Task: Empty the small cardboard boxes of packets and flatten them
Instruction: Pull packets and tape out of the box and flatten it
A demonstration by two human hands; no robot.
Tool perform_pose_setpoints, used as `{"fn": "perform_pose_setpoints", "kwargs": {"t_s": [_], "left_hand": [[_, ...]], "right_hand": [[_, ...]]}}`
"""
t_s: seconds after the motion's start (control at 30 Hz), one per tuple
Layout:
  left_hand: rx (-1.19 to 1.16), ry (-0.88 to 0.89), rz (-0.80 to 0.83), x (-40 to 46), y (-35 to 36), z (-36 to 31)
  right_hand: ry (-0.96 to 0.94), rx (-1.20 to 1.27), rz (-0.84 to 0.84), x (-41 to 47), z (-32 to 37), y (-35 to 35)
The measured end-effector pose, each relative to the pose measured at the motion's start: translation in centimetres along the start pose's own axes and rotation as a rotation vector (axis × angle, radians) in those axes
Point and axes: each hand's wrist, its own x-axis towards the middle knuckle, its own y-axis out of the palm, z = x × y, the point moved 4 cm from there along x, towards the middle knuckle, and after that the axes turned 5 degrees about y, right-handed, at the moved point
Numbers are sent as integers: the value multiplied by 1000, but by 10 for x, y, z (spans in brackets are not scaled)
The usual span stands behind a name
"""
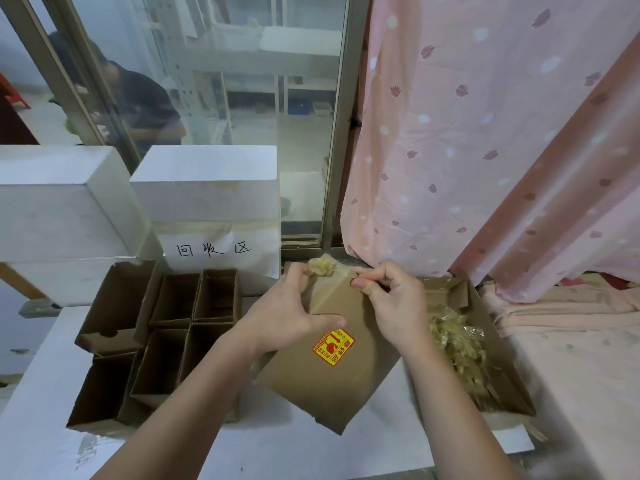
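Grip: left hand [287, 317] holds taped cardboard box [332, 362]; right hand [391, 306] pinches tape [332, 268]. Emptied boxes [166, 341] at counter's left edge remain unflattened.

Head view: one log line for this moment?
left hand: holds cardboard box | right hand: pinches tape at box top | open boxes on left | tape scraps in tray on right

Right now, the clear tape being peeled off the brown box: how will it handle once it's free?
The tape will probably be floppy: it's already bunched into a wad near the left hand. It's likely sticky, clinging to the right hand pinching it. It's probably very light, like the crumpled pile in the tray.
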Motion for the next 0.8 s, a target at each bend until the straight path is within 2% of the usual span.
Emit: {"fn": "perform_pose_setpoints", "kwargs": {"t_s": [0.2,0.53,0.7,0.8], "left_hand": [[42,16,29,-2,-5,5],[180,25,19,5,-13,-7],[234,76,0,4,-13,-5],[273,145,33,2,-16,-1]], "right_hand": [[-6,-88,86,2,-2,-4],[-140,-179,-25,-5,7,-11],[-98,-153,-32,-10,2,-8],[12,9,-30,-12,-5,-5]]}}
